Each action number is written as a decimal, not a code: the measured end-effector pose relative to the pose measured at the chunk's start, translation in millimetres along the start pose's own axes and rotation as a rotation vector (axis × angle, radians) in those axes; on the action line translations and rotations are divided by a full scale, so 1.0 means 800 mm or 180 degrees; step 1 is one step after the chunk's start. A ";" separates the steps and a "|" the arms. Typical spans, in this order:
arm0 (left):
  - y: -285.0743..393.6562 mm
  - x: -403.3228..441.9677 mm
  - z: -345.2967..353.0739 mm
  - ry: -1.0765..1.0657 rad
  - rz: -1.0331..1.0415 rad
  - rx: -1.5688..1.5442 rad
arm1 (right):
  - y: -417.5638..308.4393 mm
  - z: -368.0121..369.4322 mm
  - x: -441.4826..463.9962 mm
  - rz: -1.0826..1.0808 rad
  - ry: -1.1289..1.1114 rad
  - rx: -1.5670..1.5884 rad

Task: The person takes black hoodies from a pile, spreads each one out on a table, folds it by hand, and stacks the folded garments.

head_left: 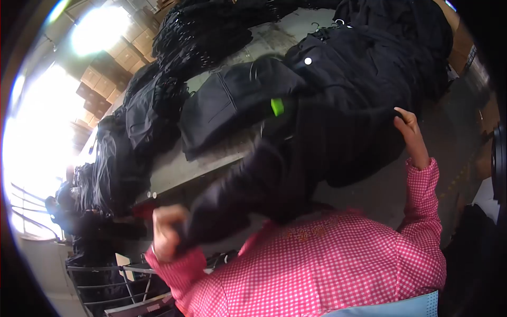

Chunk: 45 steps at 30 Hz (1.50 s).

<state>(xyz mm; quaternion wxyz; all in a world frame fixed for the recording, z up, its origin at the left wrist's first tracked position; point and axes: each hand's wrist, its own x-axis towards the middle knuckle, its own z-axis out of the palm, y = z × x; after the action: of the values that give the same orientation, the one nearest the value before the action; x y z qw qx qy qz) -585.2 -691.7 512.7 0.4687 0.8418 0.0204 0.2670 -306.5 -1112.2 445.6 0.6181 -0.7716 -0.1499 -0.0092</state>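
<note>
A black garment (348, 142) hangs stretched between my two hands in front of my chest. My left hand (168, 232), low on the left and blurred by motion, is closed round one end of it. On the other side my right hand (409, 127) pinches the garment's upper edge between thumb and fingers. Just beyond the held cloth, a folded black garment with a seam or zip line (227, 92) lies on the table. A bright green tag (277, 106) shows beside the held garment; which piece it belongs to I cannot tell.
Black garments on hangers (364, 63) are heaped on the pale table (177, 171), with more piles (211, 31) along its far side. Cardboard boxes (105, 79) are stacked at back left. A metal rack (100, 288) stands low on the left, near a person in dark clothes (79, 216).
</note>
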 end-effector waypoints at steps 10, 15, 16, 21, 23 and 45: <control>-0.013 0.016 -0.117 -0.0561 -0.1047 0.0139 | -0.068 0.063 0.120 -0.0447 -0.0589 0.0086; -0.100 0.106 -0.264 0.0196 0.1120 0.2962 | -0.168 0.164 0.247 -0.2200 0.0340 -0.0297; -0.115 0.145 -0.269 0.0007 0.1314 0.3347 | -0.181 0.192 0.277 -0.2441 0.0280 -0.0191; -0.273 0.342 -0.301 -0.0394 -0.1429 0.0184 | -0.162 0.357 0.459 -0.2743 -0.1260 0.0509; -0.371 0.419 -0.250 0.0085 -0.1784 0.0219 | -0.100 0.428 0.551 -0.2442 -0.2485 0.0919; -0.914 0.502 -0.123 -0.0090 -0.1566 0.1861 | 0.326 0.641 0.697 0.0329 -0.1577 -0.1385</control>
<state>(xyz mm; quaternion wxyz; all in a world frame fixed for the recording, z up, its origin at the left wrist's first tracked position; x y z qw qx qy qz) -129.3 -91.0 141.7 0.2590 0.9135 0.2907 0.1178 201.4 -549.0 187.7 0.3834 -0.8708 -0.2508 0.1783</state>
